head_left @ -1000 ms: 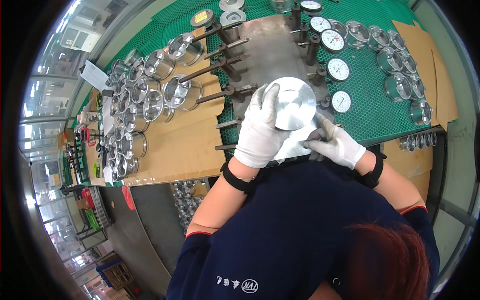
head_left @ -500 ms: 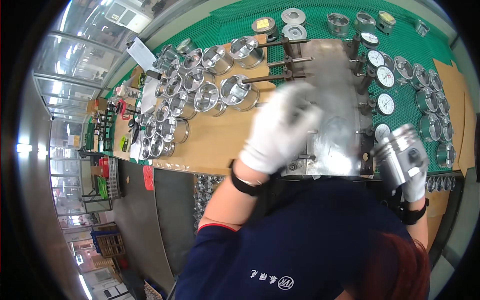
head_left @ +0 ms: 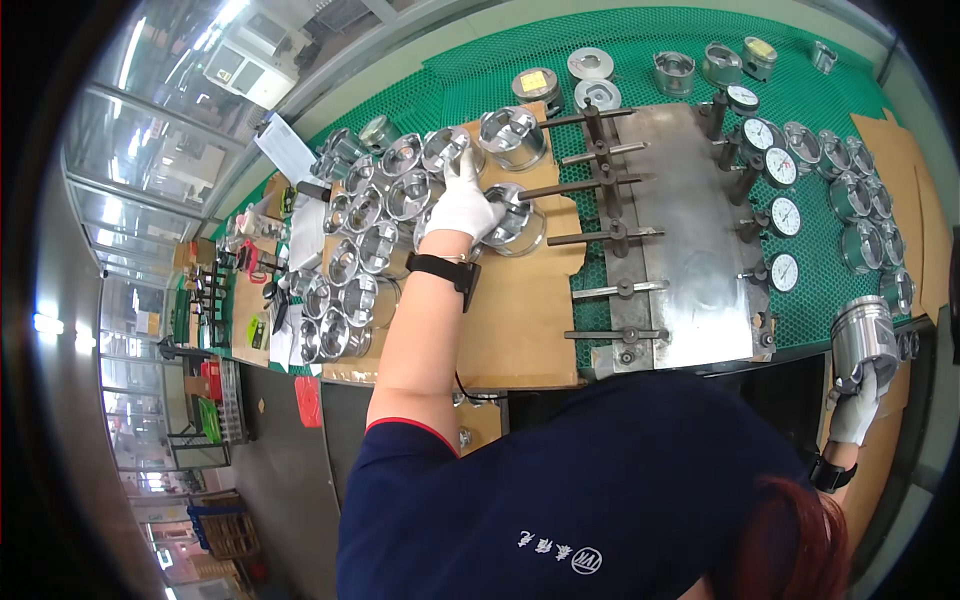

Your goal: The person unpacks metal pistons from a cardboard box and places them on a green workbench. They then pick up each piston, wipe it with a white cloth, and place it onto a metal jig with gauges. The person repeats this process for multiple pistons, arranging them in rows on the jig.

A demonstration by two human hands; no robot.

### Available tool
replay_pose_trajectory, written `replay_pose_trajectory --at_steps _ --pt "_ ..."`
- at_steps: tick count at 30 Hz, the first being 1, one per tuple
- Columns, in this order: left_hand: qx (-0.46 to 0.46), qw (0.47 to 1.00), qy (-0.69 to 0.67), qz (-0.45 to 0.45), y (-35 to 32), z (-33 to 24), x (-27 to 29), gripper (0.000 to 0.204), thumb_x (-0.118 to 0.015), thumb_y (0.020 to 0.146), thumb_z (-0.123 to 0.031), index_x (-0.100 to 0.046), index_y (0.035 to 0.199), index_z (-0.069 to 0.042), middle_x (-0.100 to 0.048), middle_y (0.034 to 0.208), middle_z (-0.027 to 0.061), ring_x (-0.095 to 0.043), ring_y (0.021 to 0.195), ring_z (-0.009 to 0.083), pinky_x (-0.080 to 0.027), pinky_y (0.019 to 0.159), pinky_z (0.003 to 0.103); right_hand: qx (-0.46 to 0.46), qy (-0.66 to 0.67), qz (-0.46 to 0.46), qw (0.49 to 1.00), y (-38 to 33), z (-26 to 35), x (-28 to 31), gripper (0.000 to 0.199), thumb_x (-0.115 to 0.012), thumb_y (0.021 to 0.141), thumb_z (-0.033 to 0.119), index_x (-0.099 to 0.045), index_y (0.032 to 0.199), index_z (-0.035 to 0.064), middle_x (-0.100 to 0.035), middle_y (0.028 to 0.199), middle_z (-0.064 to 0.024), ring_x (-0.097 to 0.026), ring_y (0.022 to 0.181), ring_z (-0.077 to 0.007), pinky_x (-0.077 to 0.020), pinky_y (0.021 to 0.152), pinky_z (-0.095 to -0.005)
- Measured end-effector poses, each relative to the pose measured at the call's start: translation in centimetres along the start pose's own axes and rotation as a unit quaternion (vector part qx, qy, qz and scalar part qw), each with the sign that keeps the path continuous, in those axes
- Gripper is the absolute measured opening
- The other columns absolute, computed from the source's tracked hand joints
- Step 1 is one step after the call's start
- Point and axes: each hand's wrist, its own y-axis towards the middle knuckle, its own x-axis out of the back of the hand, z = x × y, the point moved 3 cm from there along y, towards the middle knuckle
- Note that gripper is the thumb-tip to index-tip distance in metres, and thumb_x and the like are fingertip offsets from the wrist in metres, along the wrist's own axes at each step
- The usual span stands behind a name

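My left hand [head_left: 462, 208], white-gloved, reaches over a group of silver pistons. Its fingers stretch onto the rim of one piston [head_left: 437, 146], with the thumb apart from them. Beside the thumb stands another piston [head_left: 521, 232], under a clamp bar. Out at the right, past the table's edge, my gloved right hand [head_left: 862, 408] is closed around the lower end of a piston [head_left: 862, 335] with ring grooves near its top. Between my hands lies a flat metal plate [head_left: 695, 240] with rods along its left side and dial gauges [head_left: 785, 216] along its right.
Several pistons [head_left: 852, 190] stand on the green mat [head_left: 640, 30] at the right. More pistons and discs [head_left: 590, 65] sit at the back. Brown cardboard [head_left: 510, 340] covers the table under the left group. A glass partition [head_left: 150, 150] runs along the far left.
My left hand has moved left from the plate to the pistons. My right hand has carried its piston right and nearer to me, away from the gauges. The view has shifted slightly.
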Motion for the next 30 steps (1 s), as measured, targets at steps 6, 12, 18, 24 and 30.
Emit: replay_pose_trajectory --at_steps 6,12,18,24,30 --pt "-0.023 0.997 0.074 0.006 2.6 1.0 -0.3 0.121 -0.087 0.070 -0.035 -0.011 0.162 -0.014 -0.004 0.165 0.0318 -0.035 0.144 0.0449 -0.039 0.116 0.041 -0.009 0.003 -0.027 1.000 -3.2 0.3 -2.7 0.035 -0.055 0.099 0.042 -0.055 0.105 0.0069 -0.057 0.066 -0.0063 -0.053 0.047 -0.0157 -0.0402 0.042 -0.0283" --pt "0.006 0.973 0.191 0.130 5.0 -0.5 2.0 0.117 -0.090 0.065 -0.034 -0.025 0.159 -0.007 -0.043 0.155 0.0233 -0.043 0.142 0.0394 -0.040 0.116 0.042 -0.003 0.016 -0.020 1.000 -4.1 1.2 -5.7 0.035 -0.058 0.098 0.042 -0.056 0.108 0.0087 -0.057 0.068 -0.0049 -0.052 0.047 -0.0145 -0.0384 0.042 -0.0275" --pt "0.038 0.943 0.226 0.240 7.3 -2.4 3.7 0.126 -0.093 0.062 -0.043 -0.022 0.162 -0.016 -0.039 0.159 0.0160 -0.047 0.140 0.0361 -0.045 0.112 0.047 -0.001 0.041 -0.019 0.999 -4.1 0.3 -7.0 0.036 -0.062 0.096 0.043 -0.058 0.108 0.0092 -0.057 0.070 -0.0043 -0.052 0.047 -0.0141 -0.0374 0.042 -0.0278" --pt "-0.007 0.944 0.201 0.261 8.8 -0.8 3.1 0.120 -0.093 0.059 -0.041 -0.033 0.157 -0.006 -0.044 0.155 0.0203 -0.052 0.136 0.0358 -0.048 0.107 0.044 -0.001 0.020 -0.043 0.999 -6.3 0.5 -7.3 0.038 -0.063 0.095 0.045 -0.058 0.104 0.0082 -0.057 0.066 -0.0050 -0.053 0.046 -0.0158 -0.0383 0.041 -0.0283" --pt "-0.036 0.946 0.225 0.232 6.8 -0.4 3.3 0.084 -0.083 0.072 -0.040 -0.053 0.144 -0.011 -0.057 0.145 0.0156 -0.057 0.131 0.0343 -0.049 0.107 0.045 -0.038 0.024 -0.044 0.998 -5.9 -1.2 -5.4 0.036 -0.062 0.095 0.045 -0.060 0.100 0.0085 -0.058 0.067 -0.0046 -0.052 0.047 -0.0154 -0.0381 0.042 -0.0285"
